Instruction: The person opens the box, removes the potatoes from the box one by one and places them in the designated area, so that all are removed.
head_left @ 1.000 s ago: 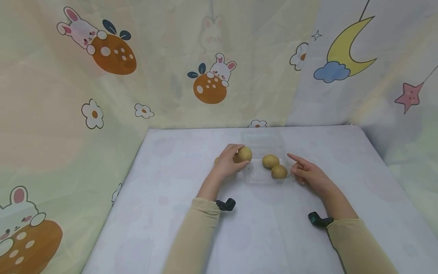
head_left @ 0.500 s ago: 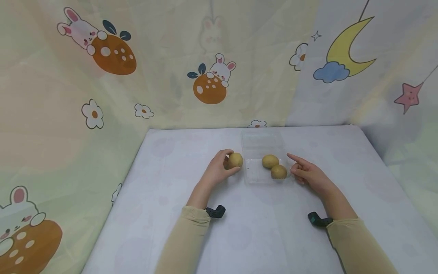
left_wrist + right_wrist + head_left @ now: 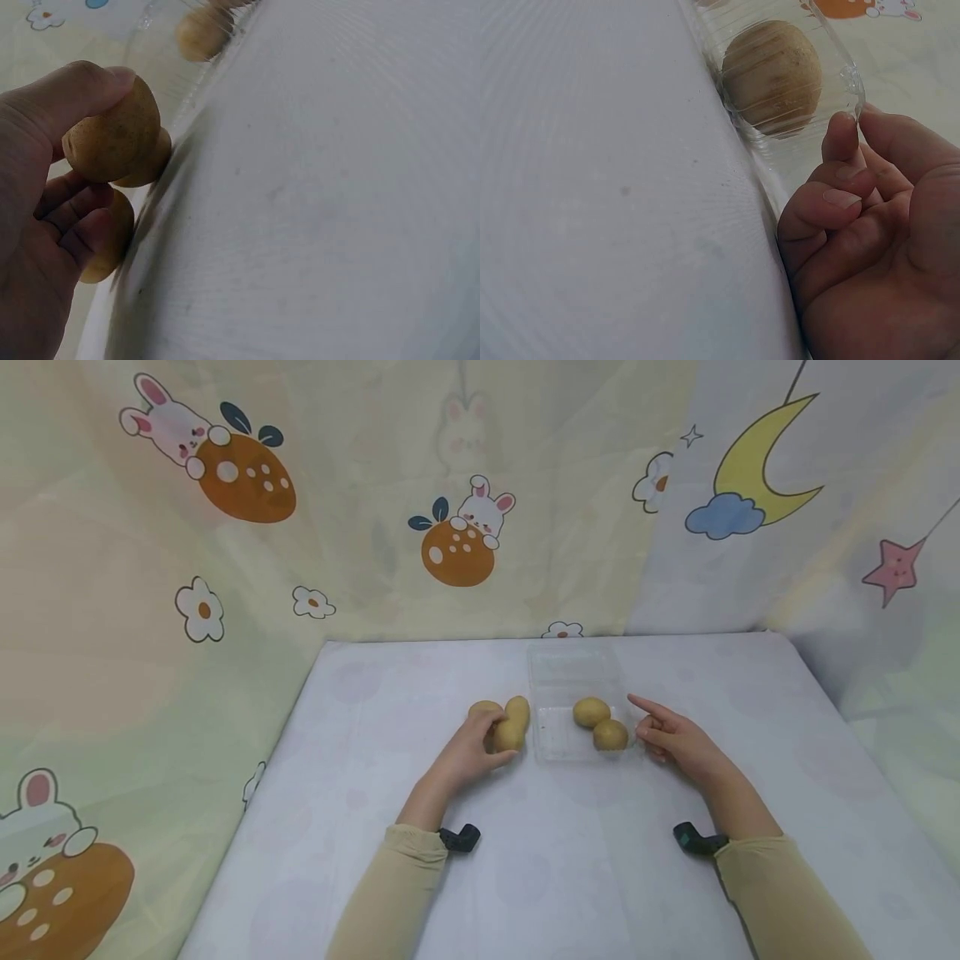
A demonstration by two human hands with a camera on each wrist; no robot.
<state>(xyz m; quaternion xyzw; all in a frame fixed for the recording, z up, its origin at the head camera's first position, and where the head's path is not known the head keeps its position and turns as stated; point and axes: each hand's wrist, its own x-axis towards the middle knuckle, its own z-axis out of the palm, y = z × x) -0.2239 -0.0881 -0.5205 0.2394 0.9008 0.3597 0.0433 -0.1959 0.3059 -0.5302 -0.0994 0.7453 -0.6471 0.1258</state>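
Surface: white tabletop (image 3: pixel 570 877), potatoes (image 3: pixel 518 707) | Room: fabric backdrop (image 3: pixel 360 460), printed rabbits (image 3: pixel 483 516), moon (image 3: pixel 750 468)

I have room to pass on the near side, over the bare table (image 3: pixel 577 860) between the arms, and left of my left hand (image 3: pixel 467 756). Two loose potatoes (image 3: pixel 518 707) block the way just beyond my held potato (image 3: pixel 510 739). Past a narrow strip, the box (image 3: pixel 555 741) is free at its left; two boxed potatoes (image 3: pixel 592 712) and my right hand (image 3: pixel 684 749) obstruct its right.
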